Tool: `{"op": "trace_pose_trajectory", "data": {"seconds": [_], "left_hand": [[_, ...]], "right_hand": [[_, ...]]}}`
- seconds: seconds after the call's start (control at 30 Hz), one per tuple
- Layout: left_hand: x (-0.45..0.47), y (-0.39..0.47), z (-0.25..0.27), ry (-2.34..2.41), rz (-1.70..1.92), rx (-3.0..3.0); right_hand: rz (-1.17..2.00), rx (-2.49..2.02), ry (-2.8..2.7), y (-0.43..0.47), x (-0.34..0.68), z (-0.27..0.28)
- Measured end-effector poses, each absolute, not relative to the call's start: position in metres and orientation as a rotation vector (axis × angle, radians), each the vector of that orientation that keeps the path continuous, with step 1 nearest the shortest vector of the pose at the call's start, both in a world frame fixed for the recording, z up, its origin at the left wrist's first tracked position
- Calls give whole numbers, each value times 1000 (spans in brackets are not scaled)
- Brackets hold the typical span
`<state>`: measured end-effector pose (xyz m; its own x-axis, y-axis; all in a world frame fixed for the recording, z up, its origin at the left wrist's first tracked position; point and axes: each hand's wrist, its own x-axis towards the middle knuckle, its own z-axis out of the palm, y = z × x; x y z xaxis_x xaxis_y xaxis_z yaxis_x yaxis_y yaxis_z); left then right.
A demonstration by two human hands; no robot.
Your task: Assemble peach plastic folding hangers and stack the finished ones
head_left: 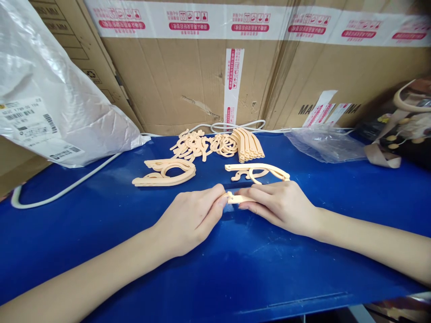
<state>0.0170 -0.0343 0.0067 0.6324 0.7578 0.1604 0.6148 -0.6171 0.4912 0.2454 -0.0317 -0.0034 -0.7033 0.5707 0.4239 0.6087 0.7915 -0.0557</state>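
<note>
Both hands meet over the middle of the table (208, 278), between its far and near edges, grasping a small cream part (236, 199): the left hand (193, 217) pinches its left end between thumb and fingers, and the right hand (284, 208) grips the other end, its fingers covering much of the part. Just beyond the right hand, toward the far edge, lies a frame (257, 168) of curved pieces, its right end meeting the outline of the knuckles. A folded bundle (164, 174) lies beyond the left hand. Nearer the far edge sit a heap of hooks (191, 146), a pile of rings (224, 145) and a neat stack of arms (249, 144), side by side. A white cable (67, 202) loops near the left edge, passes behind the white bag (63, 94) and runs along the far edge behind the piles. That bag bulges over the far left corner. Cartons (188, 80) with printed tape wall off the far edge. Clear plastic (326, 146) lies crumpled right of the stack, and a dark bag (411, 134) with a pale strap (382, 157) fills the far right corner.
</note>
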Motion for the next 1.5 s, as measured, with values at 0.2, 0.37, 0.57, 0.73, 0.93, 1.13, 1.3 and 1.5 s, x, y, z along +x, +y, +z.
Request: {"op": "trace_pose_trajectory", "data": {"seconds": [0.2,0.37,0.57,0.73,0.93,1.13,1.3,1.5], "left_hand": [[17,-33,8,1095,458,2490],[16,-31,6,1033,371,2625],[15,-30,5,1076,259,2741],[16,-32,6,1069,302,2744],[16,-31,-2,1068,400,2816],[16,-34,1,1075,369,3024],[16,-33,2,1038,399,3273],[17,-34,2,1031,387,3427]], "right_hand": [[-178,-851,-2537,-32,245,-2],[-205,-821,-2544,-33,245,-3],[-212,-763,-2536,-34,245,-3],[-258,-764,-2540,-35,245,-2],[-220,-773,-2540,-34,245,-2],[-11,-856,-2604,-33,244,-3],[-20,-883,-2645,-33,244,-4],[-79,-868,-2614,-34,243,-4]]}}
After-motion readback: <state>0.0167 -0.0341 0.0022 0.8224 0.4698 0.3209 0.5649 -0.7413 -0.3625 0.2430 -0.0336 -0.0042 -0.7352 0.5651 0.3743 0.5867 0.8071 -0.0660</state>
